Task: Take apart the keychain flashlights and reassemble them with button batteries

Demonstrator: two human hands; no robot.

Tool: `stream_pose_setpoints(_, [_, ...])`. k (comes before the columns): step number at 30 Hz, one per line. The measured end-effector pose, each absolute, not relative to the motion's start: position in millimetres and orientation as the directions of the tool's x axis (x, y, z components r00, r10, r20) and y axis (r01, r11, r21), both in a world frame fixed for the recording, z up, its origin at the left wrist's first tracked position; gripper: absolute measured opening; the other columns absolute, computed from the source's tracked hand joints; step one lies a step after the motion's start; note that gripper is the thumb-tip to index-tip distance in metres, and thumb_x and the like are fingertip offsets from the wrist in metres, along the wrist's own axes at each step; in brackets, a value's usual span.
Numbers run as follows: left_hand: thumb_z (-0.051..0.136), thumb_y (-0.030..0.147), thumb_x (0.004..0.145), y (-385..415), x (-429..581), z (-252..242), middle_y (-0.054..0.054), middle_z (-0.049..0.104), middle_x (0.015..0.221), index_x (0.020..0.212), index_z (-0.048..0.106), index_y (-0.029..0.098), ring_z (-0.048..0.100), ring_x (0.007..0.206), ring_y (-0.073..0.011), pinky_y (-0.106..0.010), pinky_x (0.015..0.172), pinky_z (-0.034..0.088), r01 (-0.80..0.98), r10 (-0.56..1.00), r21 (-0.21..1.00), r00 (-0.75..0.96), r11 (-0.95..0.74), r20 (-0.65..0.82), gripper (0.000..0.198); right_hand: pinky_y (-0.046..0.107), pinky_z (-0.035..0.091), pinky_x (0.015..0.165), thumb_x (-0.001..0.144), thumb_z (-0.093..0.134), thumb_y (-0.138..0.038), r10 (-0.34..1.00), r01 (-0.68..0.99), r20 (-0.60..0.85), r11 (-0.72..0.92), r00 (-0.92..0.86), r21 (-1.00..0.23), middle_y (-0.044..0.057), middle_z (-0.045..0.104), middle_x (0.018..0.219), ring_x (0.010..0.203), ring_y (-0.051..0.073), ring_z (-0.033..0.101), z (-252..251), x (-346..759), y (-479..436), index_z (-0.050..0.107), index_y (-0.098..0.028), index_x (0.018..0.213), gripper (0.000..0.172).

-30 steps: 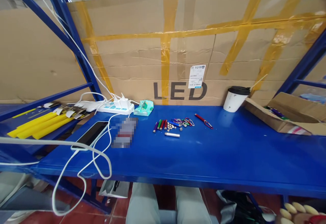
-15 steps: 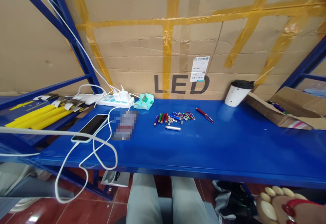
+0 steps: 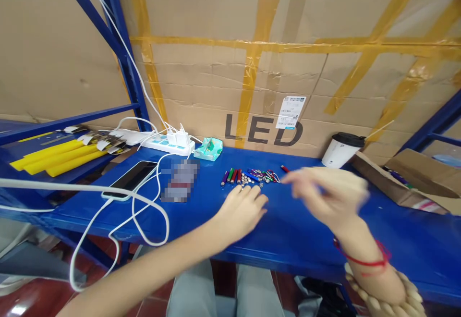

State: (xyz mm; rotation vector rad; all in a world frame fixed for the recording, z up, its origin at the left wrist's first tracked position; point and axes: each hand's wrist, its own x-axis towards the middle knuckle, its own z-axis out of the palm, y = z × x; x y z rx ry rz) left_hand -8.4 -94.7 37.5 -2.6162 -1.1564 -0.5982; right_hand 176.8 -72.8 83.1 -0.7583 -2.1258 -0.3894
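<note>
Left hand (image 3: 244, 213), fingers bent, was just in front of a heap of small round silvery pieces (image 3: 248, 180), slim purple, green and red tubes (image 3: 231, 176) lay left of it, and the blurred right hand (image 3: 326, 194) was to its right, each hand's grip impossible to tell.

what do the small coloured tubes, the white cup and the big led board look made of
Coloured tubes: probably metal, glossy, from their coloured sheen and paler ends.
White cup: likely paper, smooth white; its black lid looks plastic.
LED board: cardboard, matte brown, with creases showing.
</note>
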Motion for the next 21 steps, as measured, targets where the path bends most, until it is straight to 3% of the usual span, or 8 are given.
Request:
stream_pose_setpoints(2, [0.051, 0.025, 0.089, -59.8, -6.0, 34.7, -0.007, 0.058, 0.1, 0.099, 0.057, 0.017, 0.056, 0.091, -0.0219, -0.033, 0.079, 0.043, 0.796, 0.747, -0.032, 0.581, -0.605, 0.323, 0.014, 0.024, 0.037, 0.049, 0.093, 0.047, -0.032, 0.401, 0.655, 0.777, 0.755, -0.486, 0.02, 0.001, 0.062, 0.061, 0.05, 0.011, 0.055, 85.1, 163.4, -47.1, 0.068, -0.021, 0.077, 0.029])
stream_pose_setpoints(5, [0.055, 0.024, 0.086, -22.7, -7.2, 27.4, -0.013, 0.059, 0.099, 0.095, 0.056, 0.01, 0.056, 0.094, -0.0273, -0.035, 0.076, 0.045, 0.809, 0.767, -0.044, 0.571, -0.586, 0.293, 0.017, 0.024, 0.032, 0.047, 0.09, 0.053, -0.026, 0.582, 0.7, 0.485, 0.708, -0.652, 0.092, 0.001, 0.064, 0.068, 0.06, 0.014, 0.06, 80.8, 153.2, -3.6, 0.068, -0.019, 0.074, 0.023])
stream_pose_setpoints(9, [0.052, 0.019, 0.088, -7.4, -9.5, 16.1, -0.01, 0.061, 0.094, 0.092, 0.055, 0.011, 0.058, 0.089, -0.0258, -0.034, 0.071, 0.047, 0.8, 0.764, -0.034, 0.583, -0.598, 0.276, 0.009, 0.021, 0.031, 0.046, 0.083, 0.064, -0.021, 0.612, 0.691, 0.391, 0.717, -0.688, 0.092, -0.002, 0.065, 0.074, 0.061, 0.012, 0.06, 69.5, 158.6, 32.2, 0.068, -0.021, 0.077, 0.007])
stream_pose_setpoints(13, [0.04, 0.018, 0.093, -21.2, -8.5, 14.7, -0.008, 0.06, 0.094, 0.096, 0.05, 0.013, 0.059, 0.087, -0.0208, -0.031, 0.071, 0.048, 0.806, 0.781, 0.05, 0.553, -0.589, 0.29, 0.011, 0.019, 0.034, 0.049, 0.088, 0.058, -0.024, 0.619, 0.673, 0.347, 0.738, -0.705, 0.049, -0.002, 0.064, 0.082, 0.063, 0.01, 0.059, 54.5, 161.4, 38.4, 0.067, -0.023, 0.087, 0.009])
stream_pose_setpoints(16, [0.041, 0.018, 0.093, -37.6, -3.6, 19.4, -0.004, 0.061, 0.091, 0.096, 0.047, 0.016, 0.06, 0.083, -0.0194, -0.031, 0.071, 0.048, 0.733, 0.778, 0.268, 0.557, -0.625, 0.292, 0.007, 0.019, 0.036, 0.05, 0.09, 0.056, -0.028, 0.625, 0.662, 0.314, 0.749, -0.714, 0.013, -0.001, 0.062, 0.086, 0.06, 0.01, 0.057, 41.3, 159.1, 38.6, 0.066, -0.023, 0.094, 0.012])
stream_pose_setpoints(21, [0.039, 0.022, 0.093, -45.3, 4.6, 17.9, -0.003, 0.06, 0.081, 0.098, 0.044, 0.017, 0.06, 0.075, -0.0214, -0.033, 0.066, 0.047, 0.647, 0.72, 0.315, 0.623, -0.694, 0.306, 0.008, 0.021, 0.038, 0.053, 0.09, 0.056, -0.031, 0.636, 0.658, 0.283, 0.752, -0.718, -0.02, 0.001, 0.06, 0.088, 0.063, 0.012, 0.057, 24.9, 160.9, 40.9, 0.066, -0.021, 0.101, 0.018])
